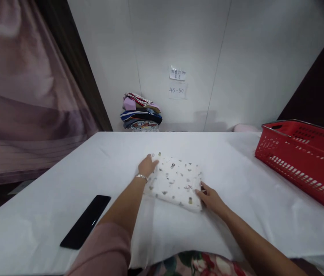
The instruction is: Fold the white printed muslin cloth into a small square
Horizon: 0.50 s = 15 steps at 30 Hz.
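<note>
A folded white cloth with small dark prints (176, 182) lies in the middle of the white-covered table (222, 161). My left hand (147, 165) rests at the cloth's far left corner, fingers curled on its edge. My right hand (210, 197) touches the cloth's near right edge, with the fingers tucked against and partly under it. A bracelet sits on my left wrist.
A black phone (85, 221) lies at the near left of the table. A red plastic basket (305, 161) stands at the right. A stack of folded clothes (140, 113) sits against the back wall under two paper notes (177, 81). A curtain hangs at the left.
</note>
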Motion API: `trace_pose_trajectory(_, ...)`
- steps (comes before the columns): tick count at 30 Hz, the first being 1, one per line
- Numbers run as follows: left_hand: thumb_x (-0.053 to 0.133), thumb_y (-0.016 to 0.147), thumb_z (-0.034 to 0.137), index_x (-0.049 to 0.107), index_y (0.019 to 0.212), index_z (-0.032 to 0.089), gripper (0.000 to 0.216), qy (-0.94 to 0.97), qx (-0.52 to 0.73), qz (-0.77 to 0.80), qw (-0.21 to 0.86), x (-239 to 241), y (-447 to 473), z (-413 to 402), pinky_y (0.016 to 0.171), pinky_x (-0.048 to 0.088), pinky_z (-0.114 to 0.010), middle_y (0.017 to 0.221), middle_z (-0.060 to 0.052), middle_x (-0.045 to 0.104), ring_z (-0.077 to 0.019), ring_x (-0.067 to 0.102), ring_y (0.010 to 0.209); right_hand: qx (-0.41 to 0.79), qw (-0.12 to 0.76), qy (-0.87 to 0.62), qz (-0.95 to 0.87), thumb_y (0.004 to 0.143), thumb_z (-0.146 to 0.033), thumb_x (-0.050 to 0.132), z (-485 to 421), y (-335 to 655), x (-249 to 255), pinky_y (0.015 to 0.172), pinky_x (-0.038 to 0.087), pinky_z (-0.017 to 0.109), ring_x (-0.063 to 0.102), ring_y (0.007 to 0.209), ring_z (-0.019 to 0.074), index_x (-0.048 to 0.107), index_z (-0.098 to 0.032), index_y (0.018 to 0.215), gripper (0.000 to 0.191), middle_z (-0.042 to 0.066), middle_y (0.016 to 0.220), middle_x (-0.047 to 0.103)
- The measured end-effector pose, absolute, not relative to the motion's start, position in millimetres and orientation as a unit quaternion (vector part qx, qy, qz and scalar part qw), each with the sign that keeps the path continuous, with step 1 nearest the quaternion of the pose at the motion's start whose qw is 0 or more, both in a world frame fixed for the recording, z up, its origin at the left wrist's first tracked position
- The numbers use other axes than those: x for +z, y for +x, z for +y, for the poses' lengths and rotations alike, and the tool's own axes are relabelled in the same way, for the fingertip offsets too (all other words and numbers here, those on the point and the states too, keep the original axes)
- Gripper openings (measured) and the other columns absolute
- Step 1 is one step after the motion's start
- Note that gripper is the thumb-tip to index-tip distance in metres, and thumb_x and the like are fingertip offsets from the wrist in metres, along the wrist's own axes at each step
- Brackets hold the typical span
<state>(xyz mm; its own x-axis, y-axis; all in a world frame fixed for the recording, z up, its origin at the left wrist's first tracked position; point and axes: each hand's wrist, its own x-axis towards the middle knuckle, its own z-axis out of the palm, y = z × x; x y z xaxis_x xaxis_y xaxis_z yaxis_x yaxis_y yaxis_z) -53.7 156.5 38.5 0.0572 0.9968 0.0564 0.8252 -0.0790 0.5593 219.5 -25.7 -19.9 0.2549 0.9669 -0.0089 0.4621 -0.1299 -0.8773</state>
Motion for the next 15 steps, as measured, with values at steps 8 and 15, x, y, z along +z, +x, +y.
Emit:
trace_pose_trajectory(8,0.049,0.091,0.036,0.045,0.129,0.012,0.045,0.769,0.238,0.583,0.115,48.6,-45.8,122.7,0.109,0.029,-0.037,0.137,-0.013,0.049,-0.0275,0.041,0.129,0.378,0.465,-0.675,-0.430,0.075,-0.040,0.059,-10.1,244.9,-20.6,0.062,0.057,0.036,0.067,0.082,0.0244,0.064,-0.020,0.116,0.046,0.007,0.103,0.069)
trace_pose_trajectory(15,0.052,0.084,0.055,0.048,0.130,0.024,0.056,0.895,0.195,0.373,0.148,26.2,3.2,7.6,0.109,0.031,-0.043,0.139,-0.007,0.048,-0.0264,0.041,0.129,0.354,0.457,-0.657,-0.484,0.080,-0.019,0.048,64.2,257.5,-1.6,0.080,0.055,0.036,0.062,0.104,0.0208,0.057,-0.016,0.124,0.046,0.011,0.124,0.061)
